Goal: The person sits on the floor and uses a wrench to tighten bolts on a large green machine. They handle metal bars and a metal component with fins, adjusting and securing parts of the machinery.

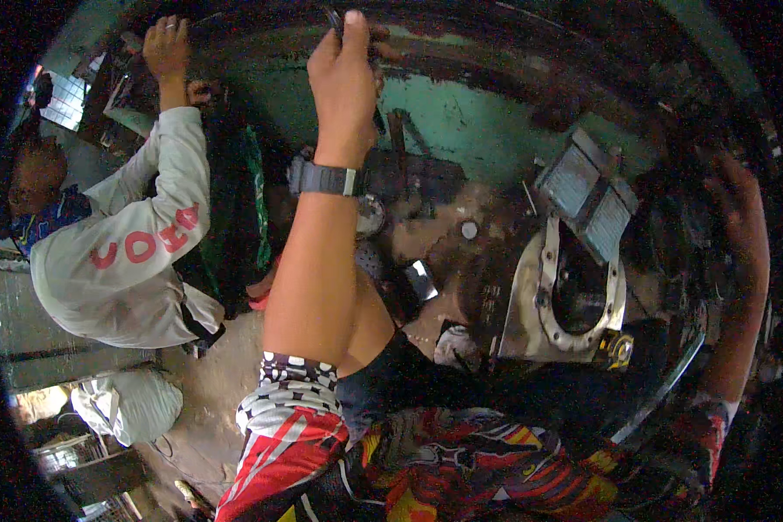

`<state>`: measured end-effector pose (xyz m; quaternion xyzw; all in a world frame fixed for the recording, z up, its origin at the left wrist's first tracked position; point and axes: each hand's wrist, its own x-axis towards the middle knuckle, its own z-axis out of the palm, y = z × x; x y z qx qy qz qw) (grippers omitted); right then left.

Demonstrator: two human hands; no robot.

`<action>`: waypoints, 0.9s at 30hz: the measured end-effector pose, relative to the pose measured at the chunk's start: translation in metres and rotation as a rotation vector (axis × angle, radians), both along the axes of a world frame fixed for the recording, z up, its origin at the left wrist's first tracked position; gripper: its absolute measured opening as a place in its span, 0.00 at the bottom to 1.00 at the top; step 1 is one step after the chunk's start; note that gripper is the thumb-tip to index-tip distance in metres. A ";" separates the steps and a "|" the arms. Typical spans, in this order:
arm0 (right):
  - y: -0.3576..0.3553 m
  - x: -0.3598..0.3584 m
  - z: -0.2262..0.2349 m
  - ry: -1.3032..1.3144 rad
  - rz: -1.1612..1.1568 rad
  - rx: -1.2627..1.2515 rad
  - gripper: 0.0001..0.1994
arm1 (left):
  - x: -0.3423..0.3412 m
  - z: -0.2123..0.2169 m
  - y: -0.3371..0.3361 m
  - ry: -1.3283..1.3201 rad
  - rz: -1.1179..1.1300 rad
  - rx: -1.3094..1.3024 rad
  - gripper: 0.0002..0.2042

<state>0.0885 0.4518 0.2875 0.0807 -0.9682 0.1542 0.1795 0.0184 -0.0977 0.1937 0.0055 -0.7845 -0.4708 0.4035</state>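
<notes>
So the left hand (344, 78) is up at the far side with its grip curled around a slim dark object (333, 19), thumb pointing up; that thing pokes out past the fingers, but the hand covers too much of it to tell what it is. There's a chunky dark grey watch (322, 180) on that wrist. The right hand (729, 187) is way out at the right edge, dim and blurry, so I honestly can't tell if its grip is spread or pressed together. Behind the left hand is a worn green-painted surface (461, 100). Right of centre sits a silver metal plate (520, 317) with a big rounded opening, two ribbed blue-grey panels (574, 187) at its far end and a yellow-and-black tape measure (619, 350) just beside its near right corner. Over left, a co-worker in a white long-sleeved shirt (122, 287) has an arm raised, and a bulging white sack (148, 404) sits nearer.
</notes>
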 end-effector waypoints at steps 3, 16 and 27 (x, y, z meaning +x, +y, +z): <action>-0.090 -0.031 0.014 0.101 0.464 0.193 0.22 | 0.007 0.006 0.013 -0.081 -0.158 0.262 0.17; -0.441 -0.028 -0.341 -0.315 0.954 0.606 0.11 | 0.121 -0.032 0.029 0.017 -0.372 0.140 0.20; -0.336 0.060 -0.462 -0.506 0.892 0.541 0.15 | 0.227 -0.047 0.084 0.037 -0.278 -0.081 0.15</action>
